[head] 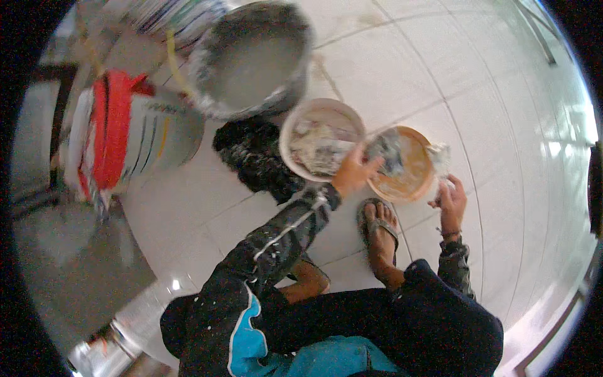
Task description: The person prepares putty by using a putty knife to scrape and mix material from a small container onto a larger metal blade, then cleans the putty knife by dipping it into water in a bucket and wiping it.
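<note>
My left hand (353,173) is over the facing rims of two round containers, fingers spread and blurred, with nothing seen in its grasp. The pale basin (288,158) holds whitish, crumpled material (316,147). In the orange basin (414,184), smeared with a pale residue, a grey-blue crumpled piece (388,150) lies close to my left fingertips. My right hand (451,200) is just right of the orange basin, fingers partly bent. Above it, a whitish crumpled scrap (439,154) is at the basin's rim; blur hides whether my right fingers touch it.
A large tub (301,80) of grey matter stands beyond the pale basin, with a black shaggy cloth (254,158) beside it. At left are a pale bucket (165,136) and a red item (112,132). My sandalled foot (380,226) is near the orange basin on the tiled floor (414,70).
</note>
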Available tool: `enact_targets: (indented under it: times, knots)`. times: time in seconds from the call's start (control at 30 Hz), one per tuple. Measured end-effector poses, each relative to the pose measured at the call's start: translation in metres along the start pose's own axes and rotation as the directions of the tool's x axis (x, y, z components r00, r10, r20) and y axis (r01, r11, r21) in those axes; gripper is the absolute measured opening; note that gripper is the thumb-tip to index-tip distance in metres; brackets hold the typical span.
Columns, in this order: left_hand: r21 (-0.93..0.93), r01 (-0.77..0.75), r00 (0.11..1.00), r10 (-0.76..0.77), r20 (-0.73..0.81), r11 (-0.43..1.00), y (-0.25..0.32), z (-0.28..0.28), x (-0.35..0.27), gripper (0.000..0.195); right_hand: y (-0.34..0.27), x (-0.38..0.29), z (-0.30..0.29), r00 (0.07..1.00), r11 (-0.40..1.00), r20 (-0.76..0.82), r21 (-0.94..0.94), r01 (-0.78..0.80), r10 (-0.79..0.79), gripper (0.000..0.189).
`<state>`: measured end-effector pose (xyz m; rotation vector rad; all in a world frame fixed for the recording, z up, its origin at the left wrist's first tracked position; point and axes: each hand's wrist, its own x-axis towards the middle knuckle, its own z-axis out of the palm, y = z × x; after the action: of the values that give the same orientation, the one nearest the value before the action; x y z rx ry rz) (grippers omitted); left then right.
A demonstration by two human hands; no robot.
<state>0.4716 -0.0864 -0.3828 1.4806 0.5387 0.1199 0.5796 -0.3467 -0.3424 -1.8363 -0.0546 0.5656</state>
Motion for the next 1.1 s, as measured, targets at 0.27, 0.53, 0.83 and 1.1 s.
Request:
enact_targets:
  times: [0.27, 0.53, 0.83, 1.1]
  knots:
    - [0.21, 0.057, 0.994, -0.075, 0.077, 0.976, 0.01, 0.012, -0.046, 0.057, -0.022, 0.019, 0.031, 0.987, 0.992, 0.101, -0.009, 0.124, -0.122, 0.044]
    - [0.076, 0.182, 0.961, -0.161, -0.226, 0.98, 0.025, -0.024, -0.062, 0.047, -0.07, 0.024, 0.091, 0.942, 0.969, 0.239, 0.141, 0.204, -0.233, 0.036]
    - [0.309, -0.119, 0.979, 0.164, -0.125, 0.943, 0.036, -0.006, -0.068, 0.054, -0.092, 0.041, 0.102, 0.909, 0.966, 0.338, 0.162, 0.2, -0.245, 0.033]
    - [0.463, -0.007, 0.985, 0.086, -0.149, 0.886, 0.034, -0.012, -0.059, 0.051, -0.082, 0.036, 0.122, 0.88, 0.916, 0.349, -0.121, 0.383, -0.322, 0.029]
